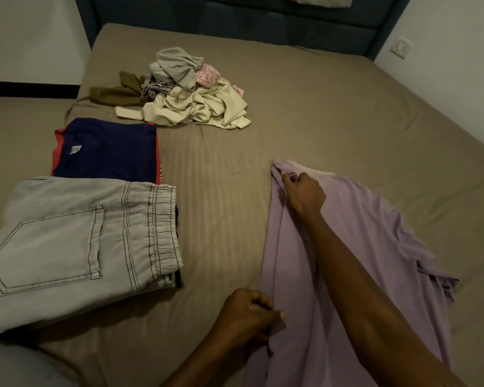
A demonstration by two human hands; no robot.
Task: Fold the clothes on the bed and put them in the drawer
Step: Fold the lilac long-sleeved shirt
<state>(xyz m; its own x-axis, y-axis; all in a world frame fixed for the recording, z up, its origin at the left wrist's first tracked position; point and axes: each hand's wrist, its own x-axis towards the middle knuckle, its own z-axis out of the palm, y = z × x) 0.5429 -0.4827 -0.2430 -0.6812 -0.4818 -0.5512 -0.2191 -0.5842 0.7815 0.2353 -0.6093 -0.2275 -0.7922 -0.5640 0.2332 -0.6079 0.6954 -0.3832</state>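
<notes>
Shirt (355, 247), lilac, lies on the bed's (319, 107) right side, long axis running away from me. My right hand (305, 194) pinches its far left edge, left hand (246, 317) the near edge; I'd fold rightward.

Nothing here can be read. The only label in sight is the small pale neck tag (76, 149) sewn inside the collar of the folded navy-and-red shirt (109, 152) lying on the taupe bed sheet (319, 107), and whatever is printed on it is too small and blurred to make out.
</notes>
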